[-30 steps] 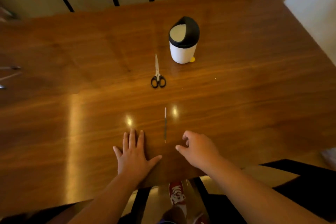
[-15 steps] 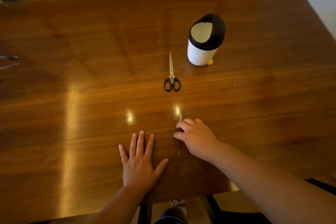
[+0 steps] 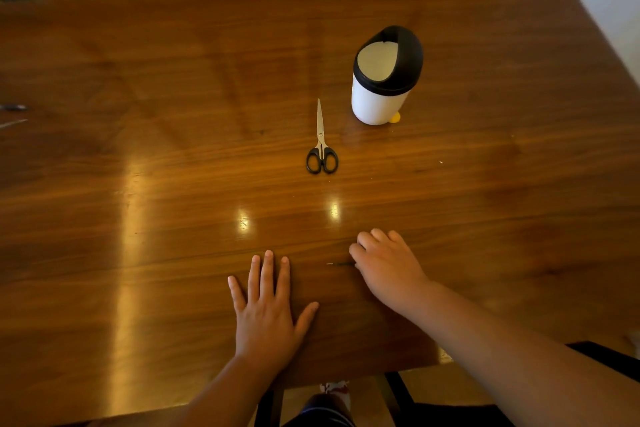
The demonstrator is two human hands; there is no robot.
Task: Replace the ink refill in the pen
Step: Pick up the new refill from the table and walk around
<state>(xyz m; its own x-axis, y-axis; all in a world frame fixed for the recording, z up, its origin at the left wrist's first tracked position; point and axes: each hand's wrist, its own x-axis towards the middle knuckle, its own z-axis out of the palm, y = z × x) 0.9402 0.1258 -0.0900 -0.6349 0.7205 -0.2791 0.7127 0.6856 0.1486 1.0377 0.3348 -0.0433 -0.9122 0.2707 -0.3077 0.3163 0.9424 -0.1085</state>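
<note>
Right hand [image 3: 388, 270] curled over thin dark ink refill [image 3: 341, 264], fingers closed on it; pale tip poking out toward 9 o'clock, low over glossy brown wooden table [image 3: 138, 184]. Left hand [image 3: 266, 315] flat, fingers spread, holding nothing. Black-handled scissors [image 3: 322, 146] at 12 o'clock; white bin with black lid [image 3: 384, 80] at 1 o'clock.

Black-handled scissors [image 3: 321, 146] are lying closed on the wooden table [image 3: 138, 201], blades pointing away. A small white bin [image 3: 382, 80] with a black swing lid is standing just beyond them, to the right.
</note>
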